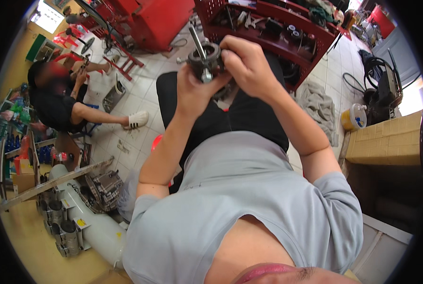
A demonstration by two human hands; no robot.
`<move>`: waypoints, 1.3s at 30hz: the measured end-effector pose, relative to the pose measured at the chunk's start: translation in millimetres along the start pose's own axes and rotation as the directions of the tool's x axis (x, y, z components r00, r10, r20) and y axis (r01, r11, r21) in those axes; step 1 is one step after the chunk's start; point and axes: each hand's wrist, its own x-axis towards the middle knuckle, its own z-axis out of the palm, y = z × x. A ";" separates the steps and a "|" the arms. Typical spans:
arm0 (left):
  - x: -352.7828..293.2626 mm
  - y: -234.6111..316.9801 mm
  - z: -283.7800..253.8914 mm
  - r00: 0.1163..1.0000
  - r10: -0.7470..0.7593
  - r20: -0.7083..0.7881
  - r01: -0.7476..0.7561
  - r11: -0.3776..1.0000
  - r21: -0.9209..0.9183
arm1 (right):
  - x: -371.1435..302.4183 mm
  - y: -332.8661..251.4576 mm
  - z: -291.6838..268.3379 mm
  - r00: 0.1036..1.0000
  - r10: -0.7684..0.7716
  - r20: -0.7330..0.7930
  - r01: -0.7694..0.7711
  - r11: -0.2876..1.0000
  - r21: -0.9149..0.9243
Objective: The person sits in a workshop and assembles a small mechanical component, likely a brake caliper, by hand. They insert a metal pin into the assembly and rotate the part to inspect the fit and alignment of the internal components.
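Two hands on one part: dark metal fitting (213, 50), held up over the lap, above the black trousers (203, 124), near the red tool cart (316, 53). Status, my read: mid-job. Steel rod (197, 39) sits in the ring opening, tilted up and away. Shiny bolt (207, 75) is in on the near side; smaller screw (181, 60) sticks out left. So hardware's at least partly in; can't confirm seating or tightness. Fitting is not set down anywhere, so I'd call handling unfinished. How much is left: can't tell from here.

Grip: left hand (192, 93) closed round the fitting from below and left, thumb running under the bolt. Right hand (247, 64) fingers curled, thumb in, pinching the right edge of the ring; fingertips hidden behind knuckles. No visible gap on either hand.
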 end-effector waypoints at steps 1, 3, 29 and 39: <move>2.7 -4.5 -1.0 1.000 -0.026 -0.010 0.025 0.998 -0.051 | 1.7 5.6 0.3 0.999 0.022 0.025 -0.022 1.000 -0.006; 14.7 -15.1 -3.5 0.997 -0.046 -0.059 0.036 0.987 -0.154 | 11.9 18.5 -1.0 0.998 0.052 0.036 -0.051 0.999 -0.017; 179.8 -322.1 -81.1 0.634 -0.762 -0.134 0.698 0.638 -0.324 | -37.0 461.6 150.6 0.241 0.819 0.521 -0.351 0.574 -0.740; 119.5 -411.7 -52.1 0.413 -0.870 -0.270 0.907 0.419 0.038 | -165.8 556.5 203.5 0.082 0.920 0.384 -0.746 0.312 -0.589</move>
